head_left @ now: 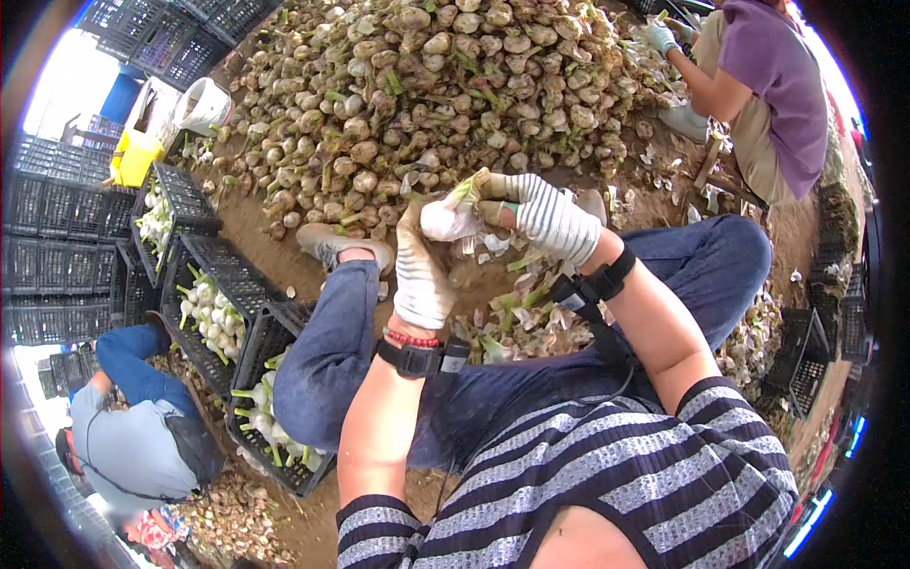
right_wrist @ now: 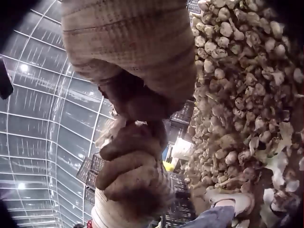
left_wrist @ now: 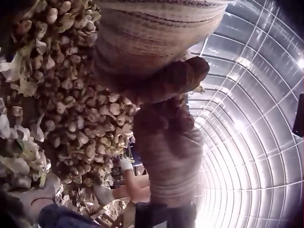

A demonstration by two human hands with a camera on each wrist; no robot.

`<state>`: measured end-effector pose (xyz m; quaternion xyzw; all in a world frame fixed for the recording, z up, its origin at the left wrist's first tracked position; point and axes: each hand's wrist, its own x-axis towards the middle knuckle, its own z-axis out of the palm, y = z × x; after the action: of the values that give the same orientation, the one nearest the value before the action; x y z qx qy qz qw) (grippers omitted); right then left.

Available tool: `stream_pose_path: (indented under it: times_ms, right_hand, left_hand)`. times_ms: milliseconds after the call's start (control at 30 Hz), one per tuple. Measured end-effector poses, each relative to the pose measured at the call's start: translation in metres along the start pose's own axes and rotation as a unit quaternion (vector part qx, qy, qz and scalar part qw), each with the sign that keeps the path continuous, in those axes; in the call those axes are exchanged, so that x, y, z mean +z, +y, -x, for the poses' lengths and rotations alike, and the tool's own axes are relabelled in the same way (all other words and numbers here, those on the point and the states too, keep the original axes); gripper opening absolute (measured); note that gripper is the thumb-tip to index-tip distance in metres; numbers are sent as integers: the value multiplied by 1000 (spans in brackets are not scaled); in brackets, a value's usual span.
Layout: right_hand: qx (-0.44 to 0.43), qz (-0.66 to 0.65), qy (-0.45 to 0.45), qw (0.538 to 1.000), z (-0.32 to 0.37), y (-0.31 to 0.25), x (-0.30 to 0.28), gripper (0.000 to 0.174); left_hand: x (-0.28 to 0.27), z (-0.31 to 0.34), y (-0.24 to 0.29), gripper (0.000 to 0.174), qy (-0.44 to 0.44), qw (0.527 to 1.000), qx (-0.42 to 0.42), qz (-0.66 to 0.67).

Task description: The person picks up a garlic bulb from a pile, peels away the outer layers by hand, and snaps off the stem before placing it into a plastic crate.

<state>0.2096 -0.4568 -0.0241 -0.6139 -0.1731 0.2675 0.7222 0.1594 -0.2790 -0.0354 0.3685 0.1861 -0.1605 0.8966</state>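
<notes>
A whitish garlic bulb (head_left: 445,221) with a green-tinged stem is held up between both hands in the head view. My left hand (head_left: 420,275), in a soiled white glove, grips the bulb from the left side. On the other side, my right hand (head_left: 550,218), in a striped glove, pinches the stem and outer skin at the top of the bulb. The left wrist view shows the left glove (left_wrist: 156,38) close up, its dirty fingers meeting the right hand's. Fingers mostly hide the bulb in the right wrist view, where the left hand (right_wrist: 133,175) appears below.
A large heap of untrimmed garlic (head_left: 408,95) lies ahead. Black crates of cleaned garlic (head_left: 210,313) stand at the left. Peeled skins (head_left: 521,322) litter the ground between the legs. One person (head_left: 773,95) sits at the right, another (head_left: 142,436) at the lower left.
</notes>
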Motion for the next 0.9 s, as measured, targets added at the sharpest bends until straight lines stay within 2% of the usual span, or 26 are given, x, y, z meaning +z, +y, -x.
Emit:
stream_pose_path:
  times_ms: [33, 100, 133, 167, 200, 233, 267, 300, 333, 400, 433, 467, 500, 533, 567, 600, 633, 667, 733, 800, 833, 867, 900]
  right_hand:
    - [23, 50, -25, 998, -3, 2, -6, 32]
    - [23, 54, -15, 998, -13, 16, -10, 34]
    - [24, 60, 0, 998, -16, 20, -9, 36]
    - [7, 164, 48, 985, -16, 18, -3, 33]
    - [6, 163, 47, 985, -18, 20, -4, 33]
    - [-26, 293, 53, 954, -21, 23, -8, 29]
    - [-58, 419, 60, 904, -23, 24, -11, 26]
    - [-92, 463, 62, 879, -23, 25, -9, 23]
    - [-91, 463, 61, 880, -21, 26, -6, 23]
    - [-204, 559, 80, 799, -17, 26, 2, 27]
    - [-130, 559, 63, 817, -17, 12, 8, 27]
    - [-130, 560, 63, 816, -17, 11, 8, 27]
    - [-107, 511, 58, 851, -16, 10, 7, 25]
    - [-82, 459, 55, 883, -15, 9, 6, 23]
    - [-82, 460, 56, 882, -14, 10, 4, 23]
    - [-22, 373, 65, 925, -13, 11, 2, 24]
    - [38, 281, 72, 956, -13, 15, 0, 24]
    - [97, 184, 80, 975, -12, 20, -2, 25]
    - [75, 183, 84, 977, -6, 29, 0, 25]
    - [105, 249, 133, 954, 8, 13, 18, 24]
    - [5, 343, 144, 928, 12, 12, 22, 23]
    - [-55, 382, 157, 909, 14, 19, 25, 22]
    - [-38, 367, 169, 914, 15, 20, 24, 22]
  left_hand:
    - [-3, -3, 9, 54, -69, 995, -60, 40]
    - [6, -3, 2, 50, 52, 997, -25, -51]
    - [-20, -25, -5, 39, 58, 995, 5, -86]
    - [-44, -42, -14, 35, 97, 928, 197, -302]
    - [-58, -51, -19, 33, 126, 778, 370, -491]
    - [-44, -37, -2, 37, 156, 671, 403, -603]
    - [-27, -26, 6, 37, 155, 670, 403, -603]
    - [-12, -16, 8, 35, 118, 708, 376, -586]
    - [-5, -10, 7, 33, 81, 744, 345, -567]
    - [-12, -16, 2, 31, 68, 735, 335, -585]
    - [-18, -23, 2, 30, 39, 814, 281, -507]
    - [-23, -27, 0, 28, 9, 879, 223, -421]
    - [-28, -27, -7, 28, 4, 921, 226, -317]
    - [-31, -27, -11, 28, 3, 921, 226, -316]
    - [-33, -29, -15, 26, 12, 888, 280, -365]
    - [-35, -30, -18, 25, 21, 848, 333, -412]
    - [-29, -24, -14, 28, 34, 822, 335, -459]
    - [-25, -21, -11, 28, 31, 821, 336, -461]
    - [-20, -16, -9, 32, 47, 705, 397, -586]
    - [-22, -21, -8, 34, 44, 695, 410, -590]
    - [-34, -32, -11, 33, 93, 652, 417, -626]
    - [-44, -41, -11, 33, 144, 607, 421, -658]
    - [-57, -45, -10, 33, 153, 641, 406, -634]
